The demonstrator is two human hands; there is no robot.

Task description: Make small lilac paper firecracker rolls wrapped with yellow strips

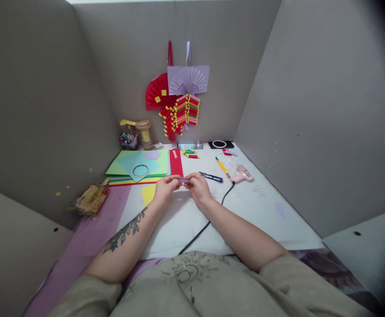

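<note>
While the left hand (168, 186) is pinching one end of a purple paper (184, 180), the right hand (198, 186) is gripping the other; the paper is hovering over the white table (166, 237), left of the scissors (216, 178).

Single head-worn view faces forward and down, white tabletop (172, 224) near.

No legible text, brand or number on the worktable (252, 229) — dark marks on the pink glue gun (242, 177) blur beyond reading, a pixelated patch masks the flat item (190, 145) beyond it to the left, and any print on the wrapped packet (91, 200), well left of the glue gun, is too small to tell — as on the yellow cutter (222, 167) just beside it
</note>
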